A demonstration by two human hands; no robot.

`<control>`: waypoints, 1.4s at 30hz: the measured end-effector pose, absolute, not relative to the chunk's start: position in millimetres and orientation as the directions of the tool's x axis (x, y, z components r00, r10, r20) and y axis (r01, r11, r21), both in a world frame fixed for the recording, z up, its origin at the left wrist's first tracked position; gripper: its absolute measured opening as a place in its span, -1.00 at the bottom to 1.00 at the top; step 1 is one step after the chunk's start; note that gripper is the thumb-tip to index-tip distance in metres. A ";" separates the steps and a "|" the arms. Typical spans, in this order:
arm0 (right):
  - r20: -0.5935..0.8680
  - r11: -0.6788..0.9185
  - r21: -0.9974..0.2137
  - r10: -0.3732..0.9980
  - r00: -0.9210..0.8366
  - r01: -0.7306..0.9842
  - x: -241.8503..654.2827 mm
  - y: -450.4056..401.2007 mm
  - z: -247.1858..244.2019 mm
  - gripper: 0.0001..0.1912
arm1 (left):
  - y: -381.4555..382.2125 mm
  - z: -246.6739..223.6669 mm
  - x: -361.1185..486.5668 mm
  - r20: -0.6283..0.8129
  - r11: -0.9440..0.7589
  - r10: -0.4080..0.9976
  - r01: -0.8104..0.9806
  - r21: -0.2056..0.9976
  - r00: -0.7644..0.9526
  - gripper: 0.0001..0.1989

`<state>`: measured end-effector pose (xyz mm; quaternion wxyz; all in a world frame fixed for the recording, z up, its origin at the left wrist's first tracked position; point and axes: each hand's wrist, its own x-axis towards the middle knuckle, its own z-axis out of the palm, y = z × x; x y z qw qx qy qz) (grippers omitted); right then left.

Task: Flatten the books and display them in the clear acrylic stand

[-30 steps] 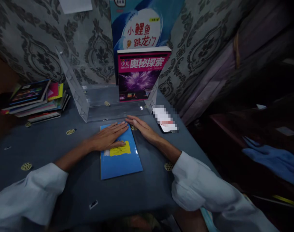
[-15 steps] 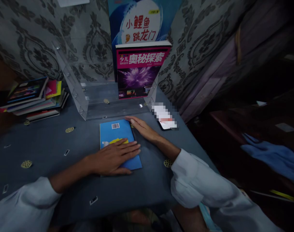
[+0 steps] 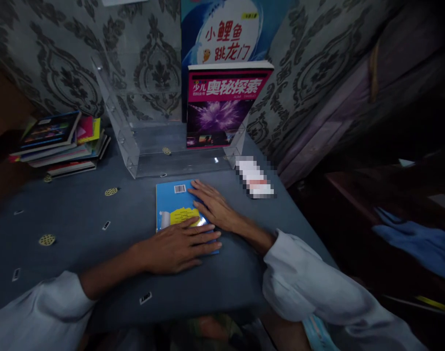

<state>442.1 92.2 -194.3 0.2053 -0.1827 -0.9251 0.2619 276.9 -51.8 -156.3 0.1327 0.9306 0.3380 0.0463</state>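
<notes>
A blue book (image 3: 167,197) lies flat on the table with a barcode at its top and a yellow patch in its middle. My left hand (image 3: 178,246) rests flat across the book's lower part, fingers stretched out and hiding that area. Over the book's right edge lies my right hand (image 3: 215,207), its fingers extended onto the cover near the barcode. Neither hand is closed around anything. Behind the book stands a clear acrylic rack (image 3: 171,165), which holds an upright magenta and purple book (image 3: 222,109) at its right side.
Farther back, a tall blue book (image 3: 225,36) leans against the patterned wall. To the left is a stack of books (image 3: 61,141). A phone with a blurred screen (image 3: 257,178) lies right of the rack. Blue cloth (image 3: 412,239) shows beyond the table's right edge.
My right hand has moved from beside the book onto its right side. The left hand stays flat on the lower part. The whole view has shifted slightly.
</notes>
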 end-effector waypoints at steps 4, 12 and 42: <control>0.275 0.801 -0.564 0.414 -0.868 0.203 452.3 83.4 -193.8 -0.52 | -55.6 -160.9 277.5 0.010 -0.732 0.647 0.617 0.289 0.762 -0.54; 0.262 0.819 -0.547 0.365 -0.893 0.174 485.8 53.6 -188.6 -0.52 | -70.1 -165.5 274.8 0.045 -0.759 0.617 0.578 0.300 0.786 -0.50; 0.236 0.949 -0.299 0.180 -0.955 0.105 544.7 -31.1 -172.4 -0.49 | -160.6 -134.0 249.6 -0.036 -0.613 0.756 0.727 0.308 0.653 -0.19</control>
